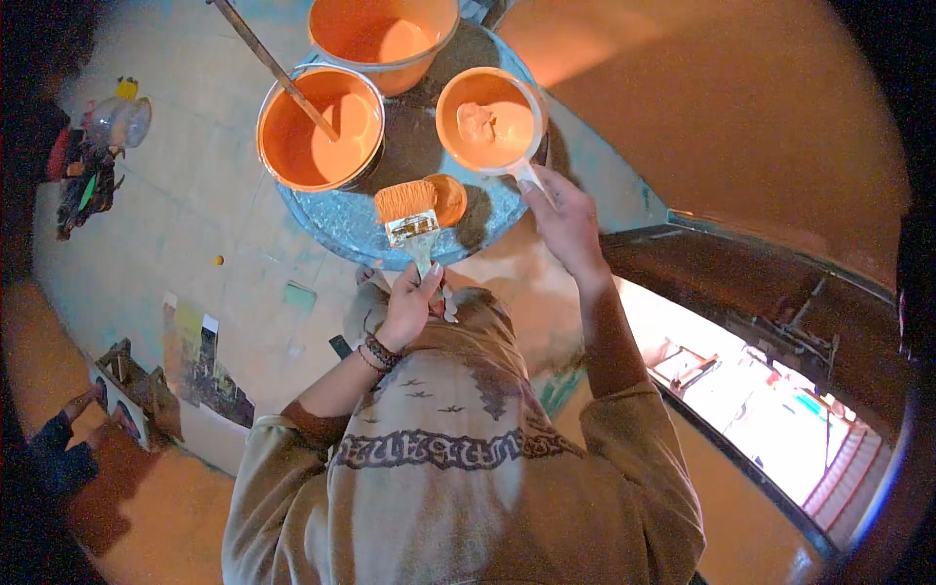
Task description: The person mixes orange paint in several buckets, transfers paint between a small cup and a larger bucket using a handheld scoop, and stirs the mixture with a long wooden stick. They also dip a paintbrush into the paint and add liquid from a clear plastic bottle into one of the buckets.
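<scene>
In my left hand (408,307) is a wide paintbrush (413,226), held by its pale handle with the orange-coated bristles pointing away from me. My right hand (568,222) grips the white handle of a round plastic dipper (527,175), which has thick orange paint inside. Both are over a round blue-grey tabletop (327,216) smeared with paint. Beside the bristles, partly hidden by them, lies a small round orange-coated piece (451,200). Left of the dipper stands a bucket (260,146) of orange paint with a wooden stick (263,57) leaning in it.
Behind stands a larger paint tub (402,78). An orange wall (741,127) rises on the right above a bright opening (751,390). Floor clutter (88,175) and stained sheets (205,356) lie left. Another person's dark sleeve (58,453) shows at lower left near a wooden box (127,400).
</scene>
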`<state>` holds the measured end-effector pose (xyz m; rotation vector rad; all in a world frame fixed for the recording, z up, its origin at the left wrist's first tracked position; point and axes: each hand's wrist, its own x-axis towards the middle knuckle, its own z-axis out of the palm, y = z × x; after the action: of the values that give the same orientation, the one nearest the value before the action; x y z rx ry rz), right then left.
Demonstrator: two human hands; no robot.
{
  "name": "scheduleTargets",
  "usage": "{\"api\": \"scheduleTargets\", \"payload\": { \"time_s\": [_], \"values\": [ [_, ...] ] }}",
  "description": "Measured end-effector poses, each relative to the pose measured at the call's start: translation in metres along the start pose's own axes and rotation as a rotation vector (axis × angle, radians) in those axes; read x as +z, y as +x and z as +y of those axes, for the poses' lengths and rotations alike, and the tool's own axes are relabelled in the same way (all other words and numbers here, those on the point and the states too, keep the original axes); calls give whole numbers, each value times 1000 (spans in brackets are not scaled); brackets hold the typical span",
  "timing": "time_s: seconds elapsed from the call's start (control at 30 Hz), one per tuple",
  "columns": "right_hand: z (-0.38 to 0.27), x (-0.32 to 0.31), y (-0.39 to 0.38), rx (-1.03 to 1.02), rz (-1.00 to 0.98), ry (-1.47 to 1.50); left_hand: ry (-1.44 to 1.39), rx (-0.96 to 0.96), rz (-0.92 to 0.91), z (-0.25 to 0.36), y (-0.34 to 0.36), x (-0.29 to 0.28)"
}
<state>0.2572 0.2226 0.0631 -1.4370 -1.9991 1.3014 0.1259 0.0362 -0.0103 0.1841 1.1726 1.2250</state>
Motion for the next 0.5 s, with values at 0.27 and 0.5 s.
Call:
{"api": "scheduleTargets", "payload": {
  "time_s": [0.27,0.5],
  "values": [
    [-1,33,-45,14,126,-251,2,-110,-36,6,-22,-34],
    [20,49,-71,-71,217,-319,-26,-76,-48,-2,-27,-46]
  ]
}}
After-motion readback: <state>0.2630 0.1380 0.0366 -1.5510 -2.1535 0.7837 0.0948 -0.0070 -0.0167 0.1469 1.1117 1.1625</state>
